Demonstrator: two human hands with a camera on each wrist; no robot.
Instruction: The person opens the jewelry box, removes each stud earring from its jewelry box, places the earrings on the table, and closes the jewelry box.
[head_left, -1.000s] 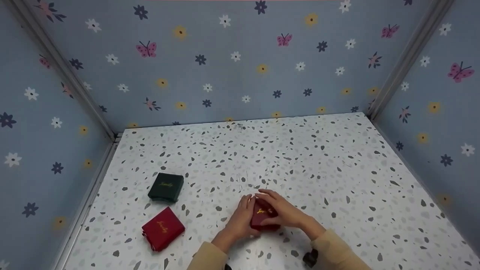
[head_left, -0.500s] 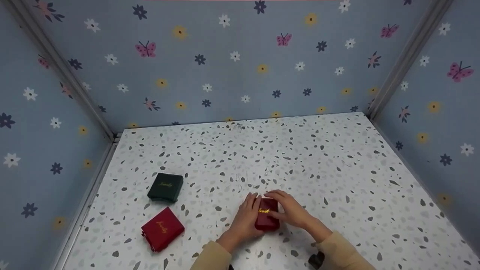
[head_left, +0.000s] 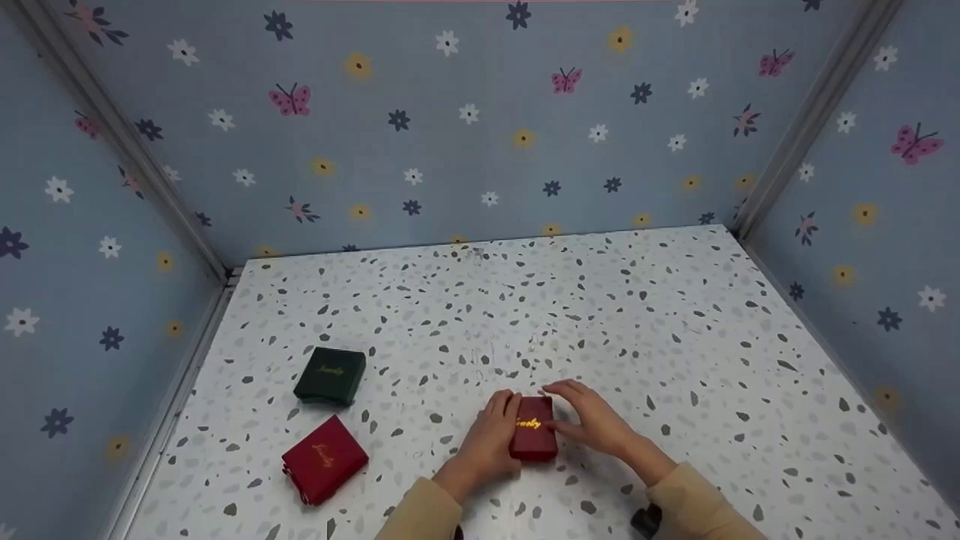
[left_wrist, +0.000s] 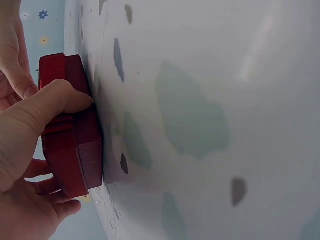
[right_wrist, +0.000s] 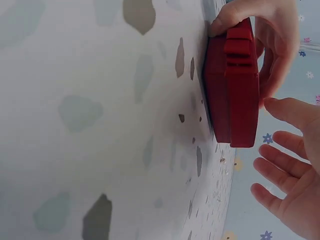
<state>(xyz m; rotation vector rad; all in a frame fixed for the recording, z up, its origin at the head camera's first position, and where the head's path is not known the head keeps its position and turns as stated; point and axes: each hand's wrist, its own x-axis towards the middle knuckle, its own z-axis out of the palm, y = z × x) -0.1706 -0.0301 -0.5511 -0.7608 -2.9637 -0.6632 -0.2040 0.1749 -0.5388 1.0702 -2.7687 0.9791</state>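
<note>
A dark red jewelry box (head_left: pixel 534 441) with gold lettering on its lid lies on the speckled table in front of the person. My left hand (head_left: pixel 487 441) holds it from the left; in the left wrist view the thumb presses the near side of the box (left_wrist: pixel 70 160) and the fingers reach round the far side. On the right, my right hand (head_left: pixel 596 424) has its fingers spread, thumb tip at the lid's right edge. The right wrist view shows its relaxed fingers (right_wrist: pixel 280 172) apart from the closed box (right_wrist: pixel 242 105).
To the left lie a bright red pouch-like piece (head_left: pixel 325 459) with gold lettering and, behind it, a dark green one (head_left: pixel 331 375). Blue flowered walls (head_left: pixel 480 150) border the white speckled table (head_left: pixel 660 300) at the back and both sides.
The box has turned a little and sits straighter, slightly further right. My right hand has drawn back to the right, uncovering more of the lid; the left hand stays on the box.
</note>
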